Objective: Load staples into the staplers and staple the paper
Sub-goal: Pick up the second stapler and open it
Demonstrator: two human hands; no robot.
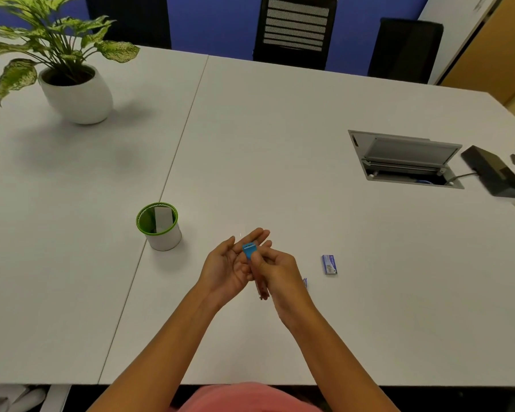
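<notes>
Stapler (248, 251) above table (280, 129), near front edge, right hand (275, 267) pinching it, left hand (228, 263) flat-fingered beneath; staple box (329, 264) lies near right; cup (158, 233) at left holds one grey slab; pot (78, 96) holds plant.

A: Where is the small blue stapler (248, 250)?
B: It is between your hands, above the white table (280, 144). Your right hand (275, 269) pinches it just below its blue end. Your left hand (226, 269) lies palm-up behind it, fingers straight.
A: And the staples?
B: The small blue cardboard staple box (329, 264) lies on the table to your right, apart from both hands. The green-rimmed white cup (161, 230) stands to your left, holding a pale flat piece (163, 219).
</notes>
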